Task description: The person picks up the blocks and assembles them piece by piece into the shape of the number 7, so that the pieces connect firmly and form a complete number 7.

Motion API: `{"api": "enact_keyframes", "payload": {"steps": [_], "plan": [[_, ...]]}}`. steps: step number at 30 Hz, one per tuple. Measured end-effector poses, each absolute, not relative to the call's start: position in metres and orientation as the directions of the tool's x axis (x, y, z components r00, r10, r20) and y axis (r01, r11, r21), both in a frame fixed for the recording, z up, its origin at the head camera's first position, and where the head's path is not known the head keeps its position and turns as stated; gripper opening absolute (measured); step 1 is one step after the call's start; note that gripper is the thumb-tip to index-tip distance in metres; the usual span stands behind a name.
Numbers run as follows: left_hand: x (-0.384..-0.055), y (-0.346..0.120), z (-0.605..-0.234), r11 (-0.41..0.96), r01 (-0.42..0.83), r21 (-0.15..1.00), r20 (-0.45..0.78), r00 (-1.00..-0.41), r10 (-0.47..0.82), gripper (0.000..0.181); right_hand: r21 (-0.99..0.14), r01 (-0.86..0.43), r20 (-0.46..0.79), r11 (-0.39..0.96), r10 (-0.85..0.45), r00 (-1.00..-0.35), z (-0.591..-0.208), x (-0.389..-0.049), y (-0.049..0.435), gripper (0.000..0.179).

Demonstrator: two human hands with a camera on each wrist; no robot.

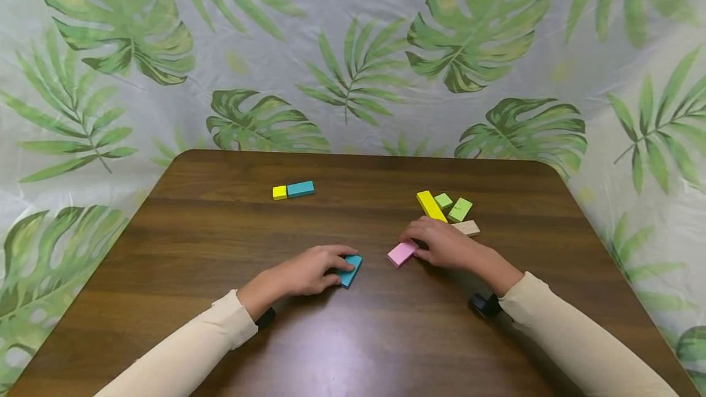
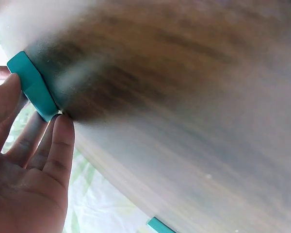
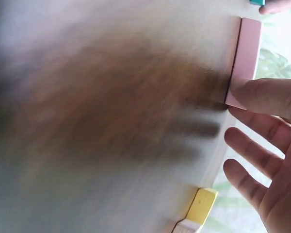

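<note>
Near the middle of the table, my left hand point(image 1: 310, 269) grips a flat teal block point(image 1: 350, 274) between thumb and fingers. The left wrist view shows the thumb on one long side of this teal block point(image 2: 33, 86), with fingertips at its lower end. To the right, my right hand point(image 1: 442, 242) pinches the near end of a pink block point(image 1: 401, 254), which points toward the teal one. In the right wrist view the thumb lies over the end of the pink block point(image 3: 247, 51), and the other fingers are spread apart below it.
Behind my right hand lie a long yellow block point(image 1: 430, 206), a small green block point(image 1: 443, 201), a larger green block point(image 1: 460, 209) and a plain wooden block point(image 1: 469, 228). Farther back on the left, a small yellow block point(image 1: 279, 193) sits end to end with another teal block point(image 1: 300, 189).
</note>
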State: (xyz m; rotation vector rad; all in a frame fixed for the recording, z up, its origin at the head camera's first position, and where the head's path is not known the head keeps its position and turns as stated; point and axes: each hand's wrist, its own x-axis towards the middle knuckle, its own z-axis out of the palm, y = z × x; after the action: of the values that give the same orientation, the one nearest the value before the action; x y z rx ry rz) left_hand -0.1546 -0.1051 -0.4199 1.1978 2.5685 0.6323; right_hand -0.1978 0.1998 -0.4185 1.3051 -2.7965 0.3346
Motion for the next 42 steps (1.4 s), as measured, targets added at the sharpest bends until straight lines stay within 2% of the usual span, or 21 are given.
{"api": "enact_keyframes", "payload": {"steps": [13,22,28,37,42], "plan": [[-0.159,-0.104,-0.419,0.565,0.692,0.448,-0.01,-0.628,0.778,0.033,-0.281,-0.686,-0.01,0.671,-0.717,-0.697,-0.417,-0.219,0.184,0.027],[-0.157,-0.102,-0.417,0.558,0.695,0.454,0.0,-0.626,0.779,0.033,-0.296,-0.683,-0.027,0.668,-0.72,-0.693,-0.416,-0.227,0.178,0.03],[-0.157,-0.101,-0.419,0.566,0.666,0.486,-0.032,-0.634,0.773,0.034,-0.347,-0.665,-0.04,0.661,-0.719,-0.694,-0.418,-0.23,0.179,0.03],[-0.16,-0.103,-0.42,0.531,0.686,0.497,0.023,-0.622,0.783,0.033,-0.356,-0.652,-0.036,0.67,-0.707,-0.707,-0.42,-0.237,0.175,0.034],[-0.159,-0.104,-0.423,0.539,0.665,0.517,0.013,-0.636,0.772,0.034,-0.372,-0.639,-0.042,0.673,-0.7,-0.713,-0.423,-0.237,0.173,0.03]]}}
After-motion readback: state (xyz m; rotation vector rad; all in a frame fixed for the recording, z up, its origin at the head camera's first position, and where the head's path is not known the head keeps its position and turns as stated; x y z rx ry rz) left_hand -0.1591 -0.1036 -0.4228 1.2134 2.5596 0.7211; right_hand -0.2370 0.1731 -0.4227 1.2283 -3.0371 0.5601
